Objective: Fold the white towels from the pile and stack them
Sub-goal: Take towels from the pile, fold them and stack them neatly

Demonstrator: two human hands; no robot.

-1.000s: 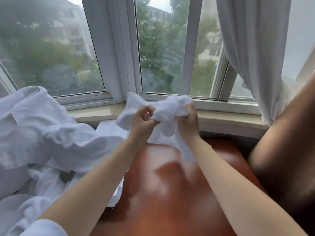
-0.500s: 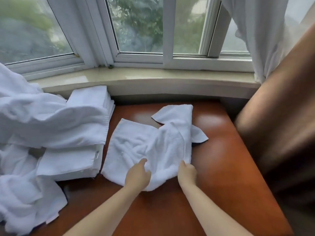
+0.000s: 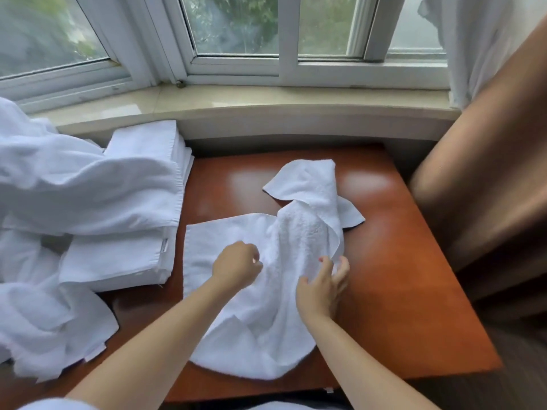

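A crumpled white towel lies spread on the brown wooden table, its far end bunched and folded over itself. My left hand sits on the towel's middle with fingers curled into the fabric. My right hand lies at the towel's right edge, fingers spread and touching the raised fold. To the left stands a stack of folded white towels. The loose pile of white towels drapes over that stack and off the table's left side.
A stone windowsill and white window frames run along the back. A white curtain hangs at the upper right. A brown padded surface rises along the table's right side. Bare tabletop shows to the right of the towel.
The towel was held up in both hands, then laid on the table. Since half a second ago its near edge has come closer to me and both hands have moved up onto its middle.
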